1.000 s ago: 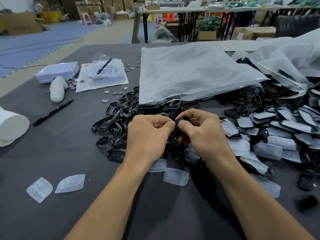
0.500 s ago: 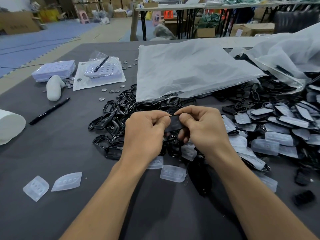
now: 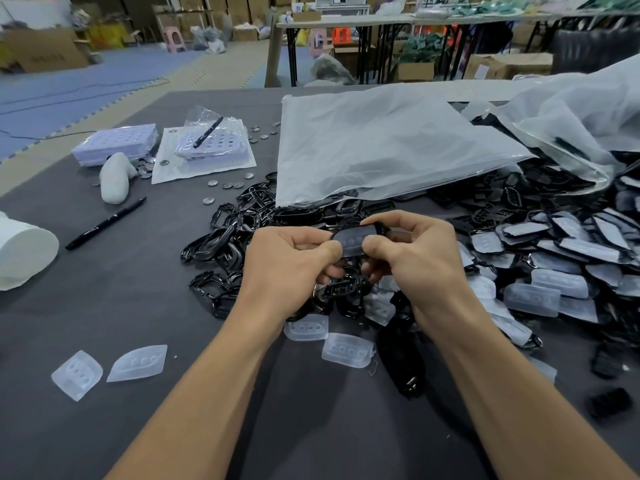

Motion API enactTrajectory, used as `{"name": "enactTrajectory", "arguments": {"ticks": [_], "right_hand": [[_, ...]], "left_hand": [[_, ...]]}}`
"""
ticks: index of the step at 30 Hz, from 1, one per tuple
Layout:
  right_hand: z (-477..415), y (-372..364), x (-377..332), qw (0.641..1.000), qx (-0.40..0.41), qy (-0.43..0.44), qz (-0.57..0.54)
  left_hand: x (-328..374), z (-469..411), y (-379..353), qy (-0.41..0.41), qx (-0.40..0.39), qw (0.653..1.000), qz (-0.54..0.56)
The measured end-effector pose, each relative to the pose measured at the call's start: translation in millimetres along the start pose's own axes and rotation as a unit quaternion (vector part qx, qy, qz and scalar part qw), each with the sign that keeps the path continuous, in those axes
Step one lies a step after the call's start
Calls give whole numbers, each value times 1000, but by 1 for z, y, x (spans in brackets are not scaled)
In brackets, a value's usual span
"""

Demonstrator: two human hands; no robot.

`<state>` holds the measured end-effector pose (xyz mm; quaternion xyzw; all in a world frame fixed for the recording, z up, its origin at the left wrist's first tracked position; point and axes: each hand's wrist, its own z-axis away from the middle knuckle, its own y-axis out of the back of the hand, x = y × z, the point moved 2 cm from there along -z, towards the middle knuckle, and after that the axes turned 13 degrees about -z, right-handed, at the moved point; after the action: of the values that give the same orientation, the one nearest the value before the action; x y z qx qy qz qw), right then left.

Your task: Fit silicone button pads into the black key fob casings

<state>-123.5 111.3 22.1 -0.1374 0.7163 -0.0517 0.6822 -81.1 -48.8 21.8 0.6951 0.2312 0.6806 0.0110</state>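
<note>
Between my two hands is a black key fob casing (image 3: 353,241) with a translucent silicone button pad lying in it, its three button bumps facing me. My left hand (image 3: 291,261) pinches the casing's left end with thumb and curled fingers. My right hand (image 3: 415,258) grips its right end, thumb pressed on the pad. Below and behind them lies a pile of empty black casings (image 3: 228,244). Loose silicone pads (image 3: 346,349) lie on the grey table near my wrists, and two more pads (image 3: 138,362) sit at the lower left.
A heap of casings with pads fitted (image 3: 561,258) spreads at the right. A large plastic bag (image 3: 374,147) lies behind the hands. At the left are a black pen (image 3: 105,223), coin cells (image 3: 227,184), purple trays (image 3: 116,143) and a white roll (image 3: 24,251).
The casing has been turned in my hands so its pad side faces me. Both hands have stayed over the pile.
</note>
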Motion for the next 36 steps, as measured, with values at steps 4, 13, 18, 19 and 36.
{"name": "enactTrajectory", "arguments": {"ticks": [4, 13, 18, 19, 36], "right_hand": [[0, -2, 2, 999, -6, -16, -28], [-1, -1, 5, 1000, 22, 1, 20], [-1, -4, 5, 1000, 3, -14, 5], [-1, -4, 6, 1000, 1, -15, 9], [8, -6, -2, 979, -69, 67, 181]], "left_hand": [[0, -1, 2, 18, 39, 999, 6], [-5, -1, -4, -7, 22, 996, -85], [-5, -5, -7, -7, 17, 998, -63], [-5, -6, -7, -5, 18, 998, -58], [-10, -7, -5, 51, 33, 997, 53]]}}
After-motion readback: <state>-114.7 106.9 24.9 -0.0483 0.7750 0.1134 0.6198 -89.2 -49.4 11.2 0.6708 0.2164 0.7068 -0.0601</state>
